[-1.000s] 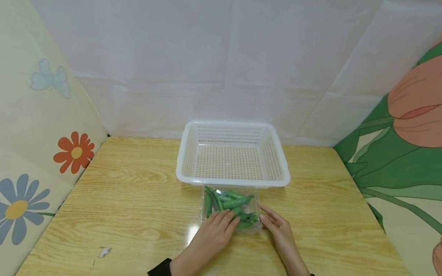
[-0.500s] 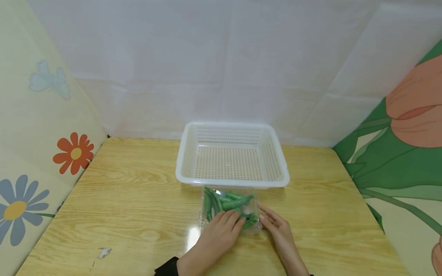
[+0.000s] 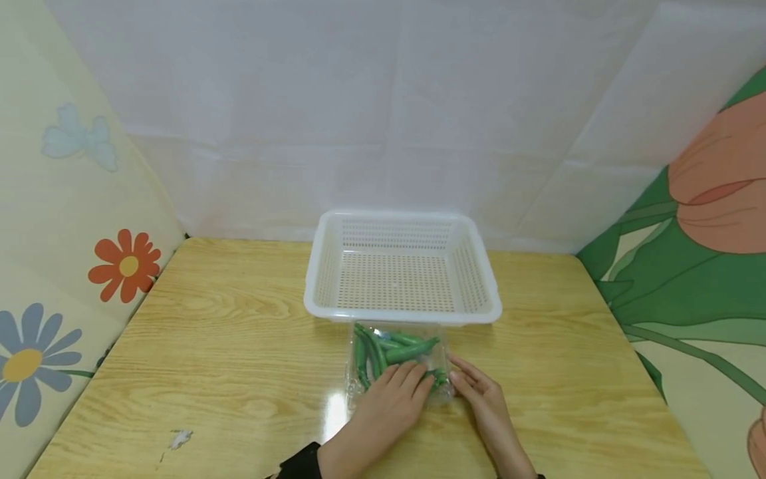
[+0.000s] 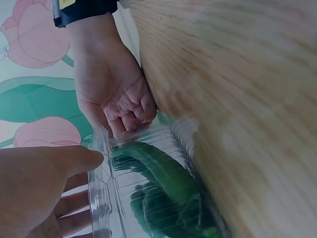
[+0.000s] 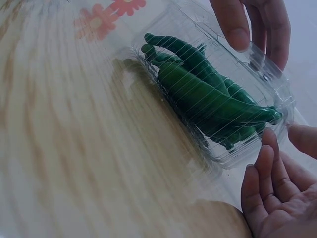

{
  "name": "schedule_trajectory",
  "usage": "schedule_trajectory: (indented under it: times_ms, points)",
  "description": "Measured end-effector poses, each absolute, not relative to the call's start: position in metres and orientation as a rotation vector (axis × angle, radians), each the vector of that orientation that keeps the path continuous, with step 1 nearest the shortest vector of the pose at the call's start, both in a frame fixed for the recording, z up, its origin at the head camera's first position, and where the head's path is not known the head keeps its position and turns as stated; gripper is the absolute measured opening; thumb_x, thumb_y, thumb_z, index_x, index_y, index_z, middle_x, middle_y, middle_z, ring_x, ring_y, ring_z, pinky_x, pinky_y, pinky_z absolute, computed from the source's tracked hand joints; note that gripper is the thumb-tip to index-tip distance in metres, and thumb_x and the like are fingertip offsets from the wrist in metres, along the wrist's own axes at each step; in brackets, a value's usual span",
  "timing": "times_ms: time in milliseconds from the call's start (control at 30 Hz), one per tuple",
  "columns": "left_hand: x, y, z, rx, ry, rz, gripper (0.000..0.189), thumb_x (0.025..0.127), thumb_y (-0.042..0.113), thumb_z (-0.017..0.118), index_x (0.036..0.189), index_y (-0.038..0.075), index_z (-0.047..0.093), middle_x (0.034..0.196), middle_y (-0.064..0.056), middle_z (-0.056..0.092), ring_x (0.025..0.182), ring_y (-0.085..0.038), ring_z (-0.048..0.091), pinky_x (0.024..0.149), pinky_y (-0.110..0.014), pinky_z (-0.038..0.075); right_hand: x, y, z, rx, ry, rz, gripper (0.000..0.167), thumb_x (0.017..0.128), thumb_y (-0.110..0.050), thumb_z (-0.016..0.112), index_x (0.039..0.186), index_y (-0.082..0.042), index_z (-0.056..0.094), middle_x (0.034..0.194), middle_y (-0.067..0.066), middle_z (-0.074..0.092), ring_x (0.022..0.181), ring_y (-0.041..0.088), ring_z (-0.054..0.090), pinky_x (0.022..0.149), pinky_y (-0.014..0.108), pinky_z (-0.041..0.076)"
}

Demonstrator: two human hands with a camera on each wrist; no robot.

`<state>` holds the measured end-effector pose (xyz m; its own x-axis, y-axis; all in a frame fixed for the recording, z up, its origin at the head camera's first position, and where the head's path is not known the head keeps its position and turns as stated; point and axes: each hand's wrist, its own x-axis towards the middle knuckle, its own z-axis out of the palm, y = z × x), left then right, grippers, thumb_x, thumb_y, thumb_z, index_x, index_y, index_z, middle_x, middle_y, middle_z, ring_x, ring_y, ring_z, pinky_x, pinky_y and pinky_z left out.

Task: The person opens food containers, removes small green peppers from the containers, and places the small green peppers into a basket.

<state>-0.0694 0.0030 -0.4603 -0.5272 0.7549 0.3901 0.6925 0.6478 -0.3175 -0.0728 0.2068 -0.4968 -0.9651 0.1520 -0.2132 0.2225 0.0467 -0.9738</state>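
A clear plastic clamshell box lies on the table, its lid down over several green peppers. In the head view my left hand rests on the near part of the lid, fingers reaching across it. The left wrist view shows that hand's thumb at the box edge. My right hand touches the right side of the box with its thumb and fingertips; its fingers are loosely bent in the right wrist view. Part of the peppers is hidden under my left hand.
A white perforated plastic basket stands just behind the box, nothing in it. The wooden table has a chipped spot at front left. A white cloth hangs behind, and flower-patterned panels flank both sides.
My left hand has slid to the right along the near part of the lid, uncovering more peppers on the left. My right hand, the box and the basket have stayed put.
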Motion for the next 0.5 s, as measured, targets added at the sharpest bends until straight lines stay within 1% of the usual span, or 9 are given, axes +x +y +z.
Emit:
schedule_trajectory:
  times_ms: [133,233,400,500]
  points:
    - [-0.069,0.006,-0.458,-1.139,-2.395,0.164,0.036,0.093,0.020,0.064,0.129,0.014,0.061,0.129,-0.003,0.058,0.119,-0.015,0.055,0.099,-0.027,0.048,-0.073,0.207,-0.497,0.378,2.241,-2.119,0.044,0.097,-0.015,0.064,0.134,0.005,0.057,0.090,0.002,0.069,0.080,0.007,0.062,0.075,0.019,0.053]
    - [-0.069,0.008,-0.458,-1.145,-2.411,0.150,0.039,0.091,0.022,0.070,0.129,0.015,0.061,0.130,-0.003,0.058,0.118,-0.015,0.056,0.099,-0.027,0.049,-0.073,0.206,-0.496,0.362,2.243,-2.129,0.043,0.096,-0.014,0.064,0.134,0.006,0.057,0.089,0.002,0.069,0.080,0.007,0.062,0.074,0.019,0.053]
    - [-0.068,0.013,-0.456,-1.166,-2.436,0.167,0.041,0.091,0.024,0.070,0.130,0.015,0.060,0.132,-0.002,0.058,0.120,-0.015,0.055,0.100,-0.029,0.049,-0.072,0.207,-0.496,0.373,2.244,-2.117,0.044,0.097,-0.015,0.064,0.134,0.006,0.057,0.090,0.001,0.069,0.081,0.008,0.063,0.076,0.019,0.052]
    - [-0.069,0.016,-0.455,-1.163,-2.412,0.179,0.039,0.092,0.024,0.069,0.129,0.016,0.061,0.131,-0.002,0.060,0.119,-0.015,0.056,0.099,-0.029,0.050,-0.071,0.207,-0.496,0.390,2.240,-2.110,0.044,0.097,-0.015,0.064,0.135,0.005,0.057,0.091,0.001,0.070,0.084,0.009,0.064,0.077,0.019,0.052]
